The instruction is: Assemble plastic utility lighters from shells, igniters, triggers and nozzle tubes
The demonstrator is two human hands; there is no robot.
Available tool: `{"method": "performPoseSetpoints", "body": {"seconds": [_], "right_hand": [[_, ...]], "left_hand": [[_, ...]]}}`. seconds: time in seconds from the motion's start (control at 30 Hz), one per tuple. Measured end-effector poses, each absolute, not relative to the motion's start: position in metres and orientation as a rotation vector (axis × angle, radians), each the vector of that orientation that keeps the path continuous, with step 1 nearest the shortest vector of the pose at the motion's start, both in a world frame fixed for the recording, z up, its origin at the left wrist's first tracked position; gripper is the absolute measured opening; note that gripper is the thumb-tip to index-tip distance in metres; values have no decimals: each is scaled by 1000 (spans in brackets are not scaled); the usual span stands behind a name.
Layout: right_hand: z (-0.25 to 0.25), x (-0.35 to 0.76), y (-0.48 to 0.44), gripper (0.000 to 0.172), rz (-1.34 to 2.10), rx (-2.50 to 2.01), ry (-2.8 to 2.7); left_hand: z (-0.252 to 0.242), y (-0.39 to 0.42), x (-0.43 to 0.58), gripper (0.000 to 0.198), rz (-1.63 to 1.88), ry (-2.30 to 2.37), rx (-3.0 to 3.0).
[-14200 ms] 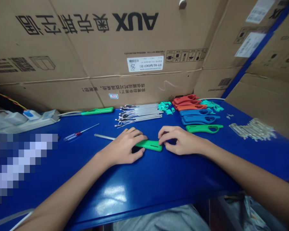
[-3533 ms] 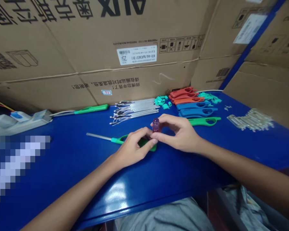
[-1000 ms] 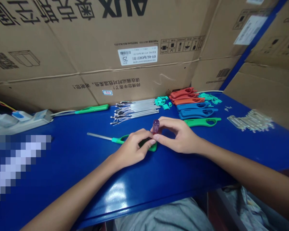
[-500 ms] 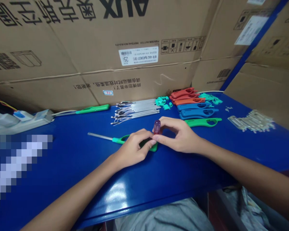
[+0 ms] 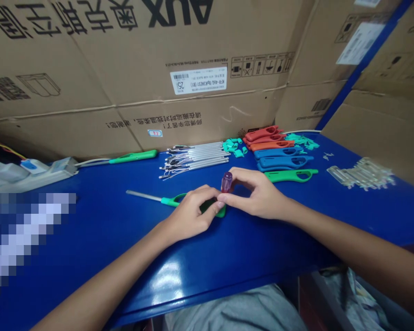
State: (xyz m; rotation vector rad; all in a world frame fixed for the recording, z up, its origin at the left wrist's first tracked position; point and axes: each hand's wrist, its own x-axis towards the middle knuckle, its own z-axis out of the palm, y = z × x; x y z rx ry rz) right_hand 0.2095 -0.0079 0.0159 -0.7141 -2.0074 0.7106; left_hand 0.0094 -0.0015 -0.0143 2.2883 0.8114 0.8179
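A long-nosed lighter with a green body (image 5: 174,200) and a silver metal tube lies on the blue table, its tube pointing left. My left hand (image 5: 193,212) is closed over the lighter's body and covers much of it. Between the fingers and thumb of my right hand (image 5: 258,193) is a screwdriver with a see-through purple handle (image 5: 227,182). It stands nearly upright above the lighter's right end; its shaft and tip are hidden by my fingers. My two thumbs and fingertips meet beside the handle.
Behind my hands lie metal tubes with wires (image 5: 207,155), teal caps (image 5: 232,146), and red, orange, blue and green lighter casings (image 5: 283,162). Clear parts (image 5: 362,174) are at right. Another green lighter (image 5: 134,156) and a power strip (image 5: 62,170) sit left. Cardboard (image 5: 124,87) walls the back.
The screwdriver handle has shifted slightly to the right and turned a little in my right fingers. My left hand and the lighter have stayed in place.
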Motion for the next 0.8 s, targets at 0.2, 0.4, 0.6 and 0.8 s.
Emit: {"method": "performPoseSetpoints", "body": {"seconds": [0.2, 0.4, 0.6, 0.8], "right_hand": [[15, 209, -7, 16, 722, -728, -2001], [17, 208, -8, 19, 722, -741, -1996], [18, 210, -10, 13, 724, -683, -2018], [19, 210, -11, 2, 759, -641, -2030]], "left_hand": [[-15, -3, 9, 13, 830, 812, 2264], [-16, -3, 9, 13, 823, 824, 2265], [-14, -3, 9, 17, 803, 779, 2262], [-13, 0, 9, 17, 786, 774, 2278]]}}
